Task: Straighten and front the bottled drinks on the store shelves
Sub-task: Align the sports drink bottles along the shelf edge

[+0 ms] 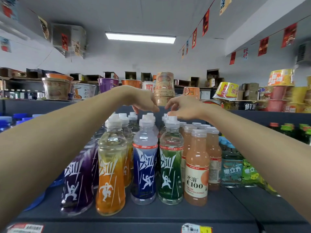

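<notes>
Rows of sports-drink bottles stand on a dark shelf (151,214): a purple-label bottle (76,182), an orange one (111,174), a blue one (145,165) and a green one (170,165) lead their rows. Beside them stands a pink C100 bottle (196,170). My left hand (143,101) hovers over the white caps at the back of the blue row, fingers bent downward and holding nothing. My right hand (183,107) reaches over the green row, its fingertips at the cap (171,121) of the front green bottle; whether they pinch it is unclear.
Blue-capped bottles (10,121) stand at the left, teal and green packs (235,170) and green-capped bottles (289,130) at the right. Instant-noodle cups (164,88) crowd the shelf top behind. Price tags (196,228) line the shelf's front edge.
</notes>
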A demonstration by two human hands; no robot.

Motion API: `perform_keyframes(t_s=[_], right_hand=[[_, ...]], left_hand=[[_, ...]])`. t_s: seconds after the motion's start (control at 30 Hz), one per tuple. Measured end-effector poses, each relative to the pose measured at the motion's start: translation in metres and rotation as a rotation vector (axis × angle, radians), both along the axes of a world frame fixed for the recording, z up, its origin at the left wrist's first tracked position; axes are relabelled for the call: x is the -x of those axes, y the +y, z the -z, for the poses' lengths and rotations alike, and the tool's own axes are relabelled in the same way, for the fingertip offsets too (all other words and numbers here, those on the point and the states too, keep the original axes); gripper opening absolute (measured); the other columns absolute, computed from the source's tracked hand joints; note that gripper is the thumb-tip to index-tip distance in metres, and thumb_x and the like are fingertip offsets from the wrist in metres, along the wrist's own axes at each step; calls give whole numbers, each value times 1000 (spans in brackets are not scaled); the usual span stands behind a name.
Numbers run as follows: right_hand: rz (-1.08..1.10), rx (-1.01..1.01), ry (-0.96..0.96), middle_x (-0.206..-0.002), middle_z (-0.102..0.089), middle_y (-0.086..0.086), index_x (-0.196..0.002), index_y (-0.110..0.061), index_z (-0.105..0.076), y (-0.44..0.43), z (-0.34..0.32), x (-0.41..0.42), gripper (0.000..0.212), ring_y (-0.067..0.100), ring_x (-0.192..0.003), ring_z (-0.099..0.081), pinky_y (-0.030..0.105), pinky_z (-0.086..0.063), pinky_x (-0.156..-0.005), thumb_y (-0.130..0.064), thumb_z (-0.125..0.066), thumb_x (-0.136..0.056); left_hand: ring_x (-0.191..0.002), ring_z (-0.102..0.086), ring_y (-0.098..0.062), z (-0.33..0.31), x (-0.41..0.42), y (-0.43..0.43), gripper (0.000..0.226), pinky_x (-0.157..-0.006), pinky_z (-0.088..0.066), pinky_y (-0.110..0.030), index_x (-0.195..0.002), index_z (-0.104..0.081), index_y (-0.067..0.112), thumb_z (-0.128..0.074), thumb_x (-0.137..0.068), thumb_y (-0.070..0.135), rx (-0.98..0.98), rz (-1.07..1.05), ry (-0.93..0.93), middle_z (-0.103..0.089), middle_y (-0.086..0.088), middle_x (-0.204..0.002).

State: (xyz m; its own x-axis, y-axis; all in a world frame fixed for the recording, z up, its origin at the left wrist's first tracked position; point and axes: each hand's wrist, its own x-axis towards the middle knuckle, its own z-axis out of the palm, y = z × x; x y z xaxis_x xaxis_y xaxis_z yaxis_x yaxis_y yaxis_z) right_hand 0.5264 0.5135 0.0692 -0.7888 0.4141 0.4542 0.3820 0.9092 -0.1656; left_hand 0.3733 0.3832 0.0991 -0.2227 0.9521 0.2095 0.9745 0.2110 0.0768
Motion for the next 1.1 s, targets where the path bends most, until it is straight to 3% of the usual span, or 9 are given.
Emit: perform_keyframes(t_s=[0.13,0.3,0.43,0.5,0.6,0.7,0.8,0.93,1.1], right_hand=[[42,-47,-188,-127,-60,2,-141,-26,-55,7,-4,11,49,19,-110,-56,26,-42,-85,-32,-68,-95],[41,7,-320,-134,-58,6,-146,-27,-51,16,-1,23,54,24,-115,-59,31,-50,-90,-40,-66,-96],[28,25,-312,-130,-58,0,-140,-28,-56,25,-1,27,54,20,-114,-55,36,-46,-97,-48,-69,-92],[24,41,-326,-129,-59,-1,-135,-23,-59,27,-2,28,53,19,-114,-56,39,-47,-101,-47,-71,-90],[25,13,-328,-114,-62,-5,-118,-26,-60,29,-2,28,36,8,-95,-57,30,-45,-80,-47,-70,-91],[9,34,-299,-104,-63,-8,-109,-26,-61,30,-1,25,32,9,-91,-61,25,-44,-69,-51,-69,-90],[-6,72,-272,-101,-68,-4,-102,-24,-66,30,0,22,30,15,-91,-66,25,-46,-67,-50,-69,-89],[1,64,-270,-97,-71,-1,-99,-22,-70,26,0,21,33,16,-89,-66,25,-45,-66,-53,-68,-90],[-20,82,-266,-99,-69,-5,-103,-26,-65,27,1,18,26,12,-89,-64,24,-45,-68,-49,-68,-92]], left_hand=[[-119,-57,-24,0,9,15,48,-87,-60,-36,-146,-50,14,-55,-103,33,92,-54,-35,-53,-5,-143],[-92,-65,-21,3,8,33,53,-54,-53,-19,-145,-51,9,-63,-99,31,128,-80,4,-58,-4,-129],[-101,-70,-21,6,14,44,49,-65,-51,-20,-134,-63,10,-67,-95,39,132,-111,110,-64,-3,-131],[-94,-71,-17,8,17,45,45,-62,-51,-21,-129,-66,9,-69,-94,36,125,-107,113,-66,-4,-129],[-93,-71,-16,6,23,46,37,-59,-51,-20,-130,-66,7,-65,-98,25,106,-96,88,-63,-4,-135],[-110,-68,-23,6,27,45,37,-77,-54,-25,-134,-61,1,-58,-101,17,97,-80,29,-54,-8,-145],[-109,-68,-25,4,28,43,37,-90,-57,-34,-136,-57,-3,-52,-101,10,125,-89,13,-54,-15,-143],[-117,-64,-29,3,26,34,53,-82,-56,-30,-134,-59,-1,-34,-88,-10,149,-75,12,-50,-14,-148],[-126,-59,-31,5,20,29,63,-89,-49,-30,-130,-65,12,-32,-83,-13,178,-51,35,-50,-11,-147]])
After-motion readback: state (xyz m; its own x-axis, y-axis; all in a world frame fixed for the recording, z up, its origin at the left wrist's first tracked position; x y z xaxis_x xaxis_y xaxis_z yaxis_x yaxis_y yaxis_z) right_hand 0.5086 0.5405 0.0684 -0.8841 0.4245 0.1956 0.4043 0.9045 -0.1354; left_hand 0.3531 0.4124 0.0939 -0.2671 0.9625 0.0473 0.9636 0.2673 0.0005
